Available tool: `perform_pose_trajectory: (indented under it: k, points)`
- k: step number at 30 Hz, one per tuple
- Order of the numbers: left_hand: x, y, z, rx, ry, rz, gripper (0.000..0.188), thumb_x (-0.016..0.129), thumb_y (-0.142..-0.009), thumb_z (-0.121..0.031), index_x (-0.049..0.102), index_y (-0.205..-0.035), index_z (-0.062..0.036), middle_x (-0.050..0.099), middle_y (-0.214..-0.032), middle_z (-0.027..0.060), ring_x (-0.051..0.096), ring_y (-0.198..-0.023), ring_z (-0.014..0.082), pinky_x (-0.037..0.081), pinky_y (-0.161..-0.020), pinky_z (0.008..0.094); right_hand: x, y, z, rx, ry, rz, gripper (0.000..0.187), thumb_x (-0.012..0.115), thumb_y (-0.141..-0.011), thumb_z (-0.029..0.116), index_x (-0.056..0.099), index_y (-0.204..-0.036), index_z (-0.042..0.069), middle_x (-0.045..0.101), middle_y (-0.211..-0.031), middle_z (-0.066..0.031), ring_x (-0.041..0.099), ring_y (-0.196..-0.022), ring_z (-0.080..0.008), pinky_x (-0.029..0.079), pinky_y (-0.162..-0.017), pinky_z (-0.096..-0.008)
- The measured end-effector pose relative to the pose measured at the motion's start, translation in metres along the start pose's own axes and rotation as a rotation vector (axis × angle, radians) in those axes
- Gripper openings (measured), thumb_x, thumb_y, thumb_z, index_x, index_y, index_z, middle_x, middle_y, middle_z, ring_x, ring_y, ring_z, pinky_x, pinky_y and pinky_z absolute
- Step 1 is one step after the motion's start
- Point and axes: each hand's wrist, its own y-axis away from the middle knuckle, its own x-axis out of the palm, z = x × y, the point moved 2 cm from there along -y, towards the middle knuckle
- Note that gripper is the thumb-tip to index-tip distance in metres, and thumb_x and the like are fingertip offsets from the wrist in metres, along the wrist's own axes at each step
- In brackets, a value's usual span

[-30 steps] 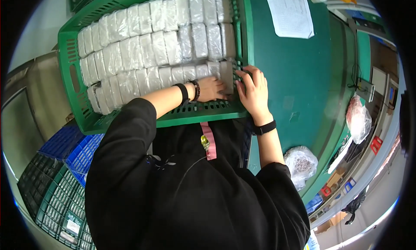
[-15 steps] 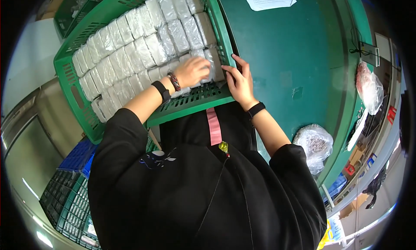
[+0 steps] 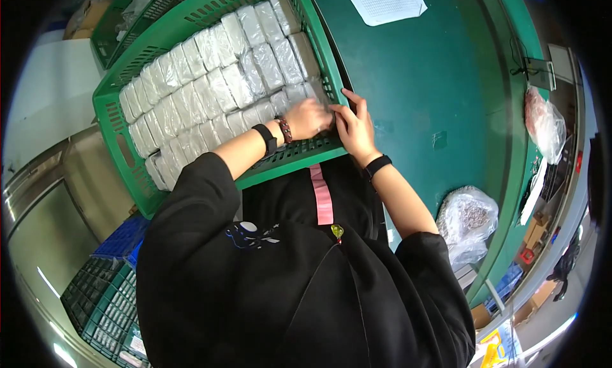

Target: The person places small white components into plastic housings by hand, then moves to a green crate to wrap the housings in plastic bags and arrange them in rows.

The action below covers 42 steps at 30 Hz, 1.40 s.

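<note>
A green slatted plastic crate (image 3: 268,167) holds rows of pale grey blocks (image 3: 210,91) wrapped in clear plastic. My left hand (image 3: 310,119) is inside it, at the right end of the row closest to me. Its fingers are bent and smeared by motion against the last block, so their grip does not show. On the crate's right rim lies my right hand (image 3: 355,129), closed over the edge with fingertips on both sides. It is close to the fingers of my left hand.
A green tabletop (image 3: 414,81) extends right of the crate, with a printed sheet (image 3: 386,3) at its far side. A clear bag of small pieces (image 3: 468,218) lies near my right elbow. Other crates (image 3: 102,304) stand at lower left. Shelving lines the right side.
My left hand has shifted right, toward the crate's right wall and my right hand. The right hand stays at the rim. The whole view has shifted slightly.
</note>
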Motion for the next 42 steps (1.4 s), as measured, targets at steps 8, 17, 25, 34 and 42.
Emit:
perform_pose_trajectory:
  k: [8,17,25,34,42]
  points:
    - [-0.065,-0.001,0.019,-0.511,0.578,-0.389,0.014,0.052,-0.083,-0.019,0.049,-0.079,-0.0063,0.051,-0.066,0.0035,0.049,-0.060,0.0110,0.037,-0.054,0.0234,-0.005,-0.001,0.005,-0.038,0.050,-0.032,0.026,0.059,-0.071,0.008,0.054,-0.096,0.010,0.046,-0.113,-0.0091,0.050,-0.095,-0.0290,0.043,-0.077,-0.0369]
    - [-0.047,0.008,0.061,-0.775,0.893,-0.414,0.015,0.053,-0.084,-0.018,0.050,-0.080,-0.0038,0.053,-0.066,0.0007,0.049,-0.061,0.0070,0.040,-0.056,0.0223,-0.005,0.002,0.014,-0.039,0.122,-0.064,0.044,0.062,-0.072,0.016,0.045,-0.112,0.008,0.046,-0.112,-0.0111,0.050,-0.093,-0.0315,0.043,-0.077,-0.0378]
    - [-0.061,-0.001,0.050,-0.636,1.069,-0.469,0.013,0.057,-0.082,-0.015,0.050,-0.079,-0.0043,0.051,-0.065,-0.0046,0.045,-0.060,0.0019,0.037,-0.054,0.0174,-0.001,0.008,0.017,0.073,0.295,-0.059,0.045,0.062,-0.071,0.018,0.045,-0.111,0.007,0.047,-0.102,-0.0104,0.048,-0.086,-0.0290,0.041,-0.073,-0.0371]
    - [-0.101,-0.017,0.032,-0.648,1.204,-0.473,0.014,0.055,-0.084,-0.018,0.049,-0.079,-0.0066,0.046,-0.059,-0.0063,0.039,-0.049,0.0017,0.031,-0.043,0.0175,-0.001,0.011,0.025,0.038,0.338,-0.111,0.056,0.067,-0.066,0.026,0.044,-0.113,0.006,0.045,-0.104,-0.0123,0.044,-0.092,-0.0295,0.038,-0.079,-0.0376]
    - [-0.125,-0.035,0.008,-0.541,1.545,-0.341,0.011,0.051,-0.086,-0.019,0.048,-0.084,-0.0085,0.039,-0.058,-0.0069,0.031,-0.046,0.0015,0.022,-0.041,0.0183,0.007,-0.017,0.055,-0.021,0.175,-0.382,0.057,0.069,-0.062,0.029,0.048,-0.109,0.004,0.049,-0.101,-0.0118,0.048,-0.089,-0.0285,0.038,-0.076,-0.0395]
